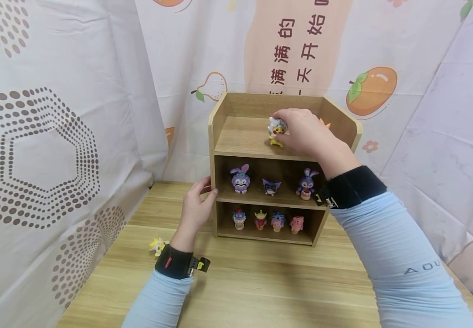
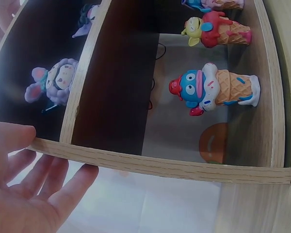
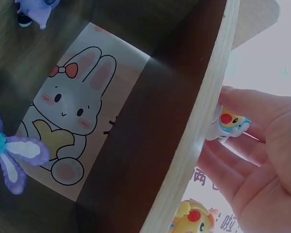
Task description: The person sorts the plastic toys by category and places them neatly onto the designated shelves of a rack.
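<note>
My right hand (image 1: 304, 132) holds a small yellow figurine (image 1: 278, 130) with red cheeks and a white hood, at the top level of the wooden shelf (image 1: 269, 157). From the right wrist view, the thumb and fingers surround the figurine (image 3: 231, 120), and the shelf board's edge hides part of it. On the shelf's left side panel, my left hand (image 1: 195, 205) grips the front edge. The left wrist view shows its thumb (image 2: 12, 136) on the inner side and its fingers along the outside. Behind the right hand, an orange-tipped figurine (image 1: 325, 123) is mostly covered.
Purple rabbit-eared figurines (image 1: 240, 179) (image 1: 305, 184) flank a dark-eared one (image 1: 271, 187) on the middle level. Several ice-cream-cone figurines (image 1: 239, 219) line the bottom. Left of the shelf, a yellow-and-white figurine (image 1: 157, 246) lies on the wooden table (image 1: 261, 287). Printed cloth (image 1: 203, 41) hangs behind.
</note>
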Demonstrator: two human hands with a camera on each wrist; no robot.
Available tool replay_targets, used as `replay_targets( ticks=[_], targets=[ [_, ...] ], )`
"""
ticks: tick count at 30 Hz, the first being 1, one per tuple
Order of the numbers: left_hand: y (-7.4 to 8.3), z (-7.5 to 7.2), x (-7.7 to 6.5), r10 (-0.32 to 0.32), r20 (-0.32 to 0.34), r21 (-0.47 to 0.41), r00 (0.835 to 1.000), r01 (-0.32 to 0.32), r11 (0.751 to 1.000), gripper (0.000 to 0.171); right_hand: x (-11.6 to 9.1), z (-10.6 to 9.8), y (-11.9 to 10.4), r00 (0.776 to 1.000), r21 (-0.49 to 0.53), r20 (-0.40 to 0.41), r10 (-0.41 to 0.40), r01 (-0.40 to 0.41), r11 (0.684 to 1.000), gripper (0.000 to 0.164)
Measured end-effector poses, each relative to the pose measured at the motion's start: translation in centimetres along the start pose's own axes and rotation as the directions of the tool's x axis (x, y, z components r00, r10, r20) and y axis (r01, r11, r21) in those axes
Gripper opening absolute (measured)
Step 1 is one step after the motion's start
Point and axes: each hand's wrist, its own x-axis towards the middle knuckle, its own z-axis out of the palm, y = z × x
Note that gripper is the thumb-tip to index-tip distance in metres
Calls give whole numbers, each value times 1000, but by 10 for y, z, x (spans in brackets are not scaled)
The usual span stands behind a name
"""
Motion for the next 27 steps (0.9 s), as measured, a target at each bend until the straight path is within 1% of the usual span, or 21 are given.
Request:
replay_targets(
  ticks=[15,27],
  targets=[
    [2,0,0,20,-11,-9,1000,-20,1000,36,0,1,2,1000,-20,6,4,-4,1000,49],
    [3,0,-1,10,-12,-6,1000,-10,1000,37,-2,2,1,1000,-14,-22,-16,16,1000,47]
  ],
)
